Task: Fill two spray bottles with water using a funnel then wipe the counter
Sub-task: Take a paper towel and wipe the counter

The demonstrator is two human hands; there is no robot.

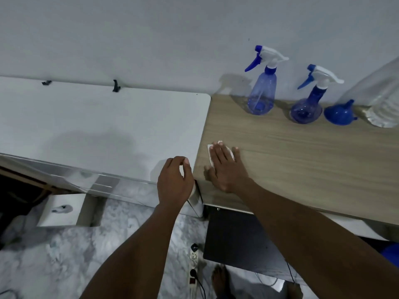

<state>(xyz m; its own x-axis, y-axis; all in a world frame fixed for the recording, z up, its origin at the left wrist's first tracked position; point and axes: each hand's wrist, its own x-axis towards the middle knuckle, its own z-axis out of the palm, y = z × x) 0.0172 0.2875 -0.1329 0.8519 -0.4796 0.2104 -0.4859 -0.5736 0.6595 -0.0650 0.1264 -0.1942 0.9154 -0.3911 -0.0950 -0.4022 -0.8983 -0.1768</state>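
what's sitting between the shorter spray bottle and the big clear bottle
A blue funnel, wide end down on the counter, as the head view shows.

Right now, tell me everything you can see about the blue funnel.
The blue funnel looks like glossy plastic. It rests mouth-down on the wooden counter, spout tilted up toward the wall, a small tab at its rim. It sits between the round spray bottle and a clear bottle.
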